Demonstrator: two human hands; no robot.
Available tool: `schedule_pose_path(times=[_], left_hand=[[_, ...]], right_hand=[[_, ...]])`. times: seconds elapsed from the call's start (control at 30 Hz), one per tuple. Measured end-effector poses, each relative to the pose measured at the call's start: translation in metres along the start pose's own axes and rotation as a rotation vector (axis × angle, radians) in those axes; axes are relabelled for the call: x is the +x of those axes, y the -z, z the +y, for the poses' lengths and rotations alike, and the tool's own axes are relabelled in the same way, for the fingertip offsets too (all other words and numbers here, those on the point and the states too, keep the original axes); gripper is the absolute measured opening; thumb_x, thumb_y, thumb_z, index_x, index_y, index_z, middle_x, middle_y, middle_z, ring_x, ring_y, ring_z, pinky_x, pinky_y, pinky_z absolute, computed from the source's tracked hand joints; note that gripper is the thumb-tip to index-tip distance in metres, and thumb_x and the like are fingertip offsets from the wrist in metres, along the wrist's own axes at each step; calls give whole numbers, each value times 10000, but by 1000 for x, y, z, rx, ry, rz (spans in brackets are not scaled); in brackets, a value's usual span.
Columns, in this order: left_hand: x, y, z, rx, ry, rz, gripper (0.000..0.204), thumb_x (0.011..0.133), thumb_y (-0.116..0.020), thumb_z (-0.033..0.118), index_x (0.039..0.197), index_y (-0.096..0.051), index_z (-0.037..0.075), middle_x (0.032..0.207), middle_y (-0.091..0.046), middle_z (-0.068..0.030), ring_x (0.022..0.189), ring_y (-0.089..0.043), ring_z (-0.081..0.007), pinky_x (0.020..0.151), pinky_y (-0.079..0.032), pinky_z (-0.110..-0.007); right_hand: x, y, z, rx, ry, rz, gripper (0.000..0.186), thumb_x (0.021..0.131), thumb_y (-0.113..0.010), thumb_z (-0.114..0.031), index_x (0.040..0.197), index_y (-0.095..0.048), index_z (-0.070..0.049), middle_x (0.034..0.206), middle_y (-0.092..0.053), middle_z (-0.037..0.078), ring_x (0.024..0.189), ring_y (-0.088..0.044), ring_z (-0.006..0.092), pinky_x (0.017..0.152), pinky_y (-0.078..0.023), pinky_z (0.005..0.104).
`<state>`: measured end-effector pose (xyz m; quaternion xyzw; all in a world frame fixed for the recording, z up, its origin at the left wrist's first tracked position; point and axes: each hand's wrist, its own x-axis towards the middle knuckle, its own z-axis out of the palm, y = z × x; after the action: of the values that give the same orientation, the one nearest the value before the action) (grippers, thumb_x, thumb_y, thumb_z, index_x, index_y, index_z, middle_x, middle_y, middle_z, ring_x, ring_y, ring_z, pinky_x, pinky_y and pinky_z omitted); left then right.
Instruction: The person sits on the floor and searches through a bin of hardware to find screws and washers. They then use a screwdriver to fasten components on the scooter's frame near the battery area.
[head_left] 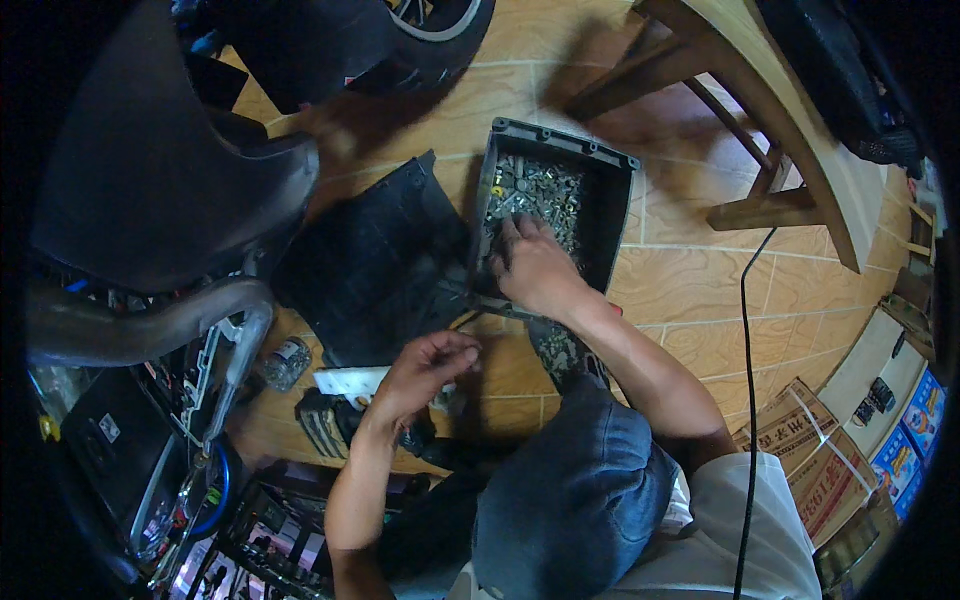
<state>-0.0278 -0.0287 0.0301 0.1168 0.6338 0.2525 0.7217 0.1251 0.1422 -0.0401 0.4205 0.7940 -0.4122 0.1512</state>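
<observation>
Wood-patterned floor tiles spread beneath everything, and dark curved bodywork closes off the left side. A piece of wooden furniture bounds the upper right, its lower leg reaching toward the middle; a broad strip of floor between that leg and the open black box gives room on the box's right. A flat black panel lies on the floor to the box's left, its right end so near the box wall that contact cannot be told, which leaves that side tight. The box sits slightly turned in front of the person, its raised walls framing the space. The right hand reaches over the near edge, fingertips down among the contents; whether its grip has anything cannot be told. The left hand hangs outside the near left corner, its grip loosely curled, any small piece within it impossible to make out. Below the panel stands a clear jar. Small metal hardware covers the box's bottom.
</observation>
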Motion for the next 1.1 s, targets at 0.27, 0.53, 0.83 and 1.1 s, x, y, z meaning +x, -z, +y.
schedule_pose_path(times=[0.27,0.53,0.83,1.1], left_hand=[[1,-1,3,11,-29,-15,232,1000,-674,189,1173,-688,35,1019,-719,-16,933,-653,-101,784,-484,-250],[-2,-3,10,-8,-16,-11,226,1003,-669,177,1160,-684,16,1008,-716,-30,964,-648,-113,829,-484,-256],[-5,-3,8,-29,-30,-3,225,975,-709,213,1150,-705,71,991,-713,20,890,-627,-75,744,-462,-243],[0,-4,10,-29,-15,-32,243,985,-690,170,1181,-683,26,1042,-719,-37,968,-649,-116,829,-491,-264]], right_hand=[[-22,3,-6,227,16,-60,809,952,-577,-254,1573,-181,81,1413,-521,317,1325,-491,458,1137,-399,459],[-29,8,-11,191,55,-37,780,943,-573,-273,1560,-246,75,1439,-497,306,1330,-479,465,1134,-398,483],[23,20,0,-224,-144,144,692,972,-541,-361,1521,-368,22,1584,-294,301,1428,-356,454,1139,-363,564],[-11,10,3,-177,-45,-33,596,998,-501,-369,1409,-508,63,1529,-362,315,1360,-422,456,1109,-416,532]])
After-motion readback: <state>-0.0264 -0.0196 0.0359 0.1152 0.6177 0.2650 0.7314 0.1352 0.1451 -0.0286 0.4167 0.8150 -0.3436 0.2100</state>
